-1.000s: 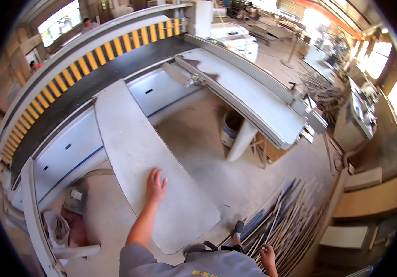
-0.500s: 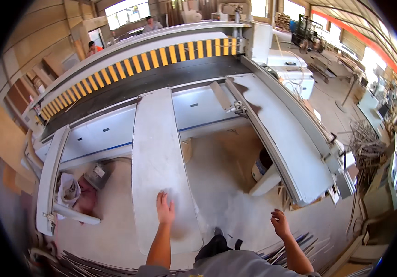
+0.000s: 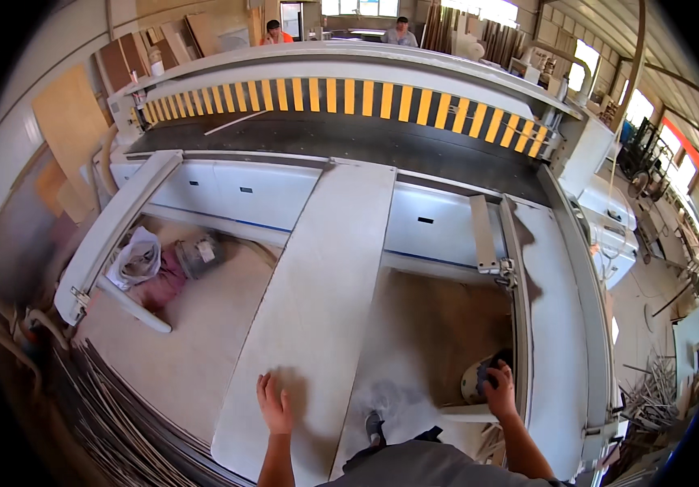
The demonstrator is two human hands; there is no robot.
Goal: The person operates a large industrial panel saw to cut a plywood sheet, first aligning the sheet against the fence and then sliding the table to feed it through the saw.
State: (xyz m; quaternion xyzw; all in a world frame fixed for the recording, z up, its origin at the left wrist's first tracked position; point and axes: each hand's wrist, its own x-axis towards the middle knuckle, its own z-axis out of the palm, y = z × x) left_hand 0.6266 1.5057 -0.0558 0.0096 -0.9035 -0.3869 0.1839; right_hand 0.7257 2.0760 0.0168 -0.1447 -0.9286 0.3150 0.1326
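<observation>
My left hand (image 3: 274, 404) is open, fingers apart, over the near part of a long pale grey table extension (image 3: 321, 260); whether it touches the surface I cannot tell. My right hand (image 3: 501, 392) is raised, open with loosely curled fingers, holding nothing visible, in front of a bucket (image 3: 474, 381) below. Across the front stands a large machine with a yellow and black striped beam (image 3: 349, 97) over a dark bed (image 3: 309, 138). A side arm (image 3: 114, 235) juts out at left; a wider side table (image 3: 556, 341) with a rail and brownish edge patches lies at right.
Long metal strips (image 3: 122, 414) lie at lower left. A white sack (image 3: 134, 260) and grey container (image 3: 199, 256) are under the machine. Two people (image 3: 401, 36) stand behind it. A forklift (image 3: 646, 162) and a scrap pile (image 3: 654, 381) are at right, boards (image 3: 65, 138) at left.
My view has swung leftward to face the machine squarely. My left hand hovers or rests near the extension's left part; my right hand has come up over the gap beside it.
</observation>
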